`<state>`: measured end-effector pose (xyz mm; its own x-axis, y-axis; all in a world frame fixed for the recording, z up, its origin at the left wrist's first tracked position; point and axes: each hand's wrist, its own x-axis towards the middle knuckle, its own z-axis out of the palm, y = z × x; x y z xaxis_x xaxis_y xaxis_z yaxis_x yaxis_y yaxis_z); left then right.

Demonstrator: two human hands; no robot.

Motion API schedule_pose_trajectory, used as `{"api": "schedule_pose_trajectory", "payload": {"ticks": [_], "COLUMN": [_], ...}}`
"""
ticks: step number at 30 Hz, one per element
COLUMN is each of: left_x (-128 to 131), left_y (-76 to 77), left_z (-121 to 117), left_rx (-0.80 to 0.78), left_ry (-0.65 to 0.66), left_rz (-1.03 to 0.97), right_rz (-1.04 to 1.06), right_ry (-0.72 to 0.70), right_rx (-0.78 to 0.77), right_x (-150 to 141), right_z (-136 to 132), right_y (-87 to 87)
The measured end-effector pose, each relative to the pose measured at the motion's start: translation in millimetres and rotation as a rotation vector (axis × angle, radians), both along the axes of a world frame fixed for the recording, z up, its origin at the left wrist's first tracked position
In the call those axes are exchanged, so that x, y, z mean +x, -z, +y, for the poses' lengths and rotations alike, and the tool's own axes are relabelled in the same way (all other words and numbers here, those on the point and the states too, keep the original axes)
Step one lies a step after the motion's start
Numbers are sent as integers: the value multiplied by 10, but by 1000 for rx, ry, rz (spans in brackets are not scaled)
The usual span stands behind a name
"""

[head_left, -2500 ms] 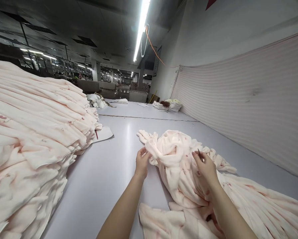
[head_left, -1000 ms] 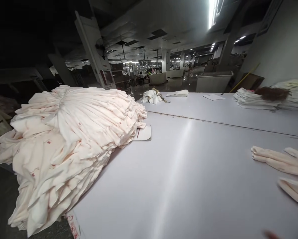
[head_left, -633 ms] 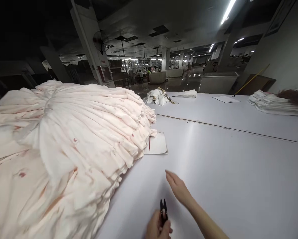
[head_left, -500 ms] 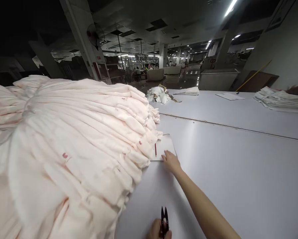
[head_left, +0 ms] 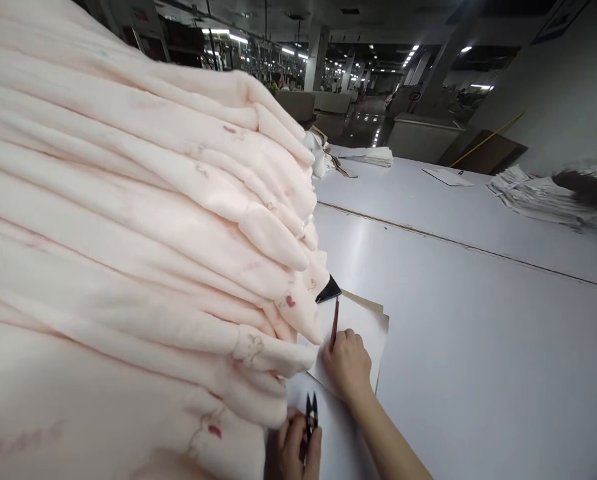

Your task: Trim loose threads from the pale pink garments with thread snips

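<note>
- One hand, the left hand (head_left: 296, 443), is at the near edge, its fingers wrapped around black snips (head_left: 309, 421) whose two blades stand apart and point to the far side.
- The right hand (head_left: 351, 363) rests on a white pad (head_left: 378, 340), just right of the cloth; its fingers are drawn in narrow at the near end of a red pen (head_left: 335, 320), and I cannot tell whether they have closed on it.
- The pale pink cloth pile (head_left: 153, 200), printed with small figures, fills the left side and hides the pad's left part.
- A black piece (head_left: 329, 289) sticks out from under the pile, next to the pen's far end.
- All this is on a pale table (head_left: 468, 320), crossed by a dark seam.
- Beyond the seam: white scraps (head_left: 322, 157) at far left, a flat sheet (head_left: 447, 176), and at far right a stack of white pieces (head_left: 538, 197) with a brown bundle (head_left: 586, 187).
</note>
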<state>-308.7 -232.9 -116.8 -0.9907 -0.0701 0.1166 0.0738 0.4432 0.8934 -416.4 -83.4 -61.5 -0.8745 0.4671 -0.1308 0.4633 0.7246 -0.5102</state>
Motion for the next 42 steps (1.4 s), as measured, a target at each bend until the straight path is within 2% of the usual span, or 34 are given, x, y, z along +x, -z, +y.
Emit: {"api": "schedule_pose_trajectory", "payload": {"ticks": [3,6,9,12,16,18,21,30,36,39,42], "left_x": [-26,-56,-138,-271,-405,-419,-399,-374,-376,-386,-422], "left_y": [-89,-211,-292,-279,-181,-152,-159,-180,-152,-168,-183], "left_z": [7,86,221,374,546,594,624,627,626,615,600], "left_rx": [16,75,93,72,-10,-83,-140,-153,-104,-113,-156], "left_ry": [-12,11,49,57,-73,-121,-123,-81,-75,-80,-75], "left_rz": [-60,-85,-102,-133,-53,3,35,-9,-45,-67,-22], "right_rz": [-23,0,73,155,233,263,302,313,305,285,264], "right_ry": [56,-5,-104,-230,-383,-419,-441,-512,-506,-474,-383], "right_rx": [-237,-547,-777,-893,-874,-820,-735,-572,-568,-586,-585], "right_x": [75,120,102,-58,-309,-348,-320,-323,-317,-334,-373], "right_z": [313,549,548,418,301,284,279,275,276,257,266], "right_y": [-48,-105,-125,-65,132,233,323,324,311,324,336]}}
